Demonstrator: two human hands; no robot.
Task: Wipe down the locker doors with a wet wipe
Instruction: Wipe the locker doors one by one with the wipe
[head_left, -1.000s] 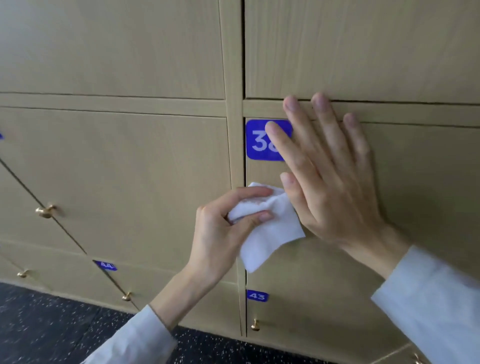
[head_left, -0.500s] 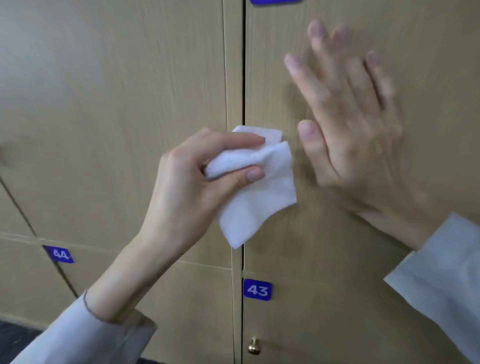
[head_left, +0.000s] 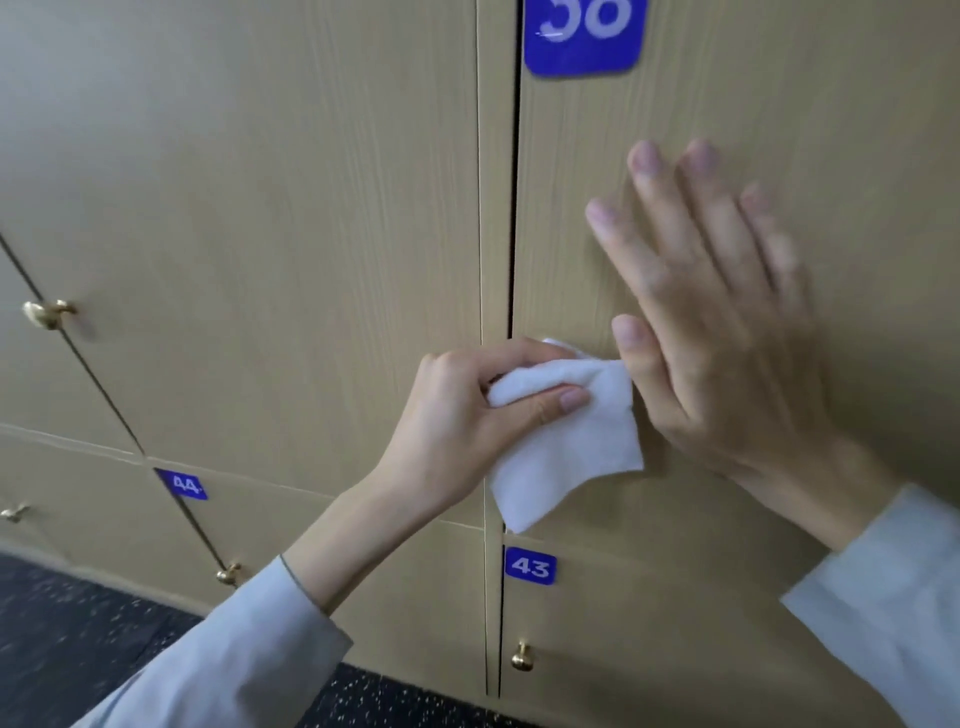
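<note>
A wall of pale wood-grain locker doors fills the frame, with a dark vertical gap running down the middle. The person's left hand (head_left: 467, 415) sits just below the centre of the frame, its grip pinching a white wet wipe (head_left: 566, 441) between the thumb and curled fingers; the bunched upper part of the wipe is caught in the hand while the loose lower part hangs down over the gap between the doors. The right hand (head_left: 727, 332) lies right of centre against the locker door (head_left: 831, 130) that carries a blue number plate (head_left: 584, 36) at the top edge of the frame, its digits cut off there. That hand's grip is spread, the fingers straight and pointing toward the upper left, holding nothing, and its thumb is just beside the upper right corner of the wipe; whether they touch cannot be told. Both wrists come out of light blue sleeves (head_left: 234, 665) from the lower corners. Below the wipe, a smaller blue plate reading 43 (head_left: 530, 566) marks the next door down, with a brass knob (head_left: 522, 657) beneath it. At lower left another plate reads 44 (head_left: 186, 485), and further brass knobs (head_left: 49, 313) show along the left side. A dark speckled floor (head_left: 78, 623) crosses the bottom left of the frame.
</note>
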